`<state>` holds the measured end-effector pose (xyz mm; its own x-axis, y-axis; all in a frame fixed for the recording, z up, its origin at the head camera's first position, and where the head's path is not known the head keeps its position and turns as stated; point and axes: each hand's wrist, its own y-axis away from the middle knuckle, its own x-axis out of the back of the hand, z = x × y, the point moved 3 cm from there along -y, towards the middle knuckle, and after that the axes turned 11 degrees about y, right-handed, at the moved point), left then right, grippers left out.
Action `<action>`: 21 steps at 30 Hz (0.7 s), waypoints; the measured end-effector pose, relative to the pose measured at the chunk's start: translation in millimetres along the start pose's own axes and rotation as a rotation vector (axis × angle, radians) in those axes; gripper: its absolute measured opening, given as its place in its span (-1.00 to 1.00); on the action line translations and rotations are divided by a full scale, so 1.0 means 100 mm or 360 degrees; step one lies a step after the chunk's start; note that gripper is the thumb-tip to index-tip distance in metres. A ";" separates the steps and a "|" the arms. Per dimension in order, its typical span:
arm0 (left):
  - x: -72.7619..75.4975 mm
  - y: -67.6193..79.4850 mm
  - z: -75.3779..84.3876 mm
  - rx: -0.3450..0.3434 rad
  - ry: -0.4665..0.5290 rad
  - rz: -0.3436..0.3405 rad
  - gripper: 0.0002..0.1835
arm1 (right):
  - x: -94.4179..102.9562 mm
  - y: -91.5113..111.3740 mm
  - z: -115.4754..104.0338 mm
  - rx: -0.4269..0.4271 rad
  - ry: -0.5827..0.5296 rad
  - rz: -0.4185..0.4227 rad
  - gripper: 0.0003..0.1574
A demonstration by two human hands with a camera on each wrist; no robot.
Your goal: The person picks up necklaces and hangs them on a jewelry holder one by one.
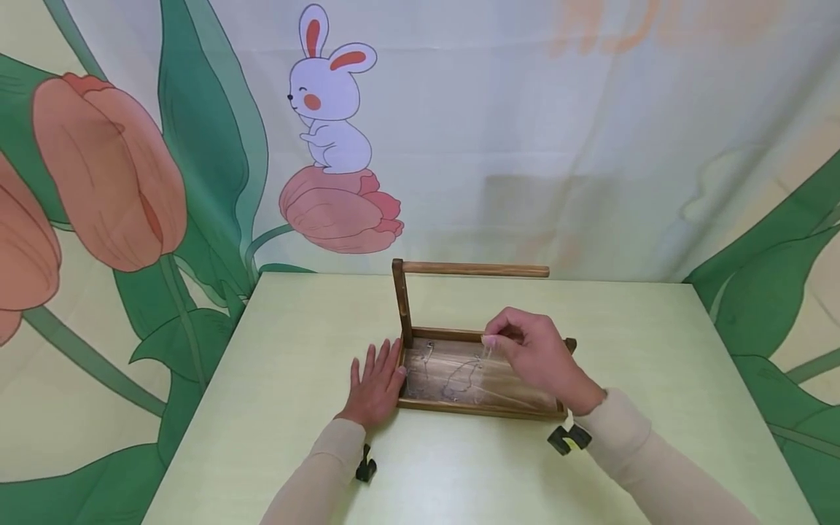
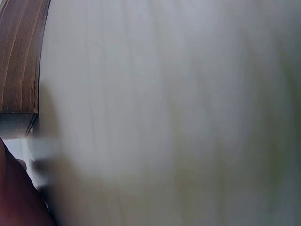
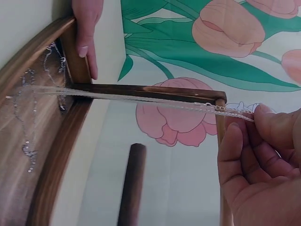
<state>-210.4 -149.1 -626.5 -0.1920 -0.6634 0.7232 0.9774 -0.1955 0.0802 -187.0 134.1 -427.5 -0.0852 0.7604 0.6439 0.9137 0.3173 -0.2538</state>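
My right hand is above the right half of a brown wooden tray, pinching the end of a thin silver chain between thumb and fingers. In the right wrist view that chain stretches from the fingertips down into the tray. More silver chains lie loosely on the tray floor, mostly toward its left side. With fingers spread, my left hand rests against the tray's left end wall. The left wrist view catches only a corner of dark wood and a blurred bit of hand.
A wooden post rises from the tray's back left corner and carries a horizontal bar with a free right end. A shorter post stands at the right end. The pale table meets a printed cloth backdrop.
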 end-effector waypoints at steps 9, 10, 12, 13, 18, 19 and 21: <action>0.03 0.01 0.02 -0.0004 -0.0007 0.0002 -0.34 | 0.03 -0.17 -0.11 0.0056 0.0036 -0.0005 -0.95; 0.03 0.02 0.03 -0.0004 -0.0017 0.0003 -0.34 | 0.04 -0.19 -0.12 0.0060 0.0037 0.0002 -0.96; 0.03 0.02 0.04 -0.0002 -0.0017 0.0006 -0.34 | 0.06 -0.23 -0.14 0.0066 0.0040 0.0011 -0.96; 0.02 0.02 0.04 0.0001 -0.0014 0.0008 -0.34 | 0.06 -0.25 -0.15 0.0068 0.0045 0.0017 -0.96; 0.02 0.02 0.03 0.0005 -0.0002 0.0008 -0.33 | 0.10 -0.33 -0.20 0.0089 0.0059 0.0034 -0.94; 0.02 0.02 0.02 0.0006 -0.0005 0.0008 -0.34 | 0.11 -0.34 -0.21 0.0094 0.0064 0.0041 -0.93; 0.03 0.02 0.02 0.0007 -0.0011 0.0007 -0.33 | 0.11 -0.38 -0.22 0.0099 0.0064 0.0048 -0.94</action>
<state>-208.9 -149.7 -622.9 -0.1870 -0.6594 0.7282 0.9787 -0.1892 0.0799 -213.5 117.9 -395.2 -0.0406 0.7471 0.6635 0.8891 0.3300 -0.3172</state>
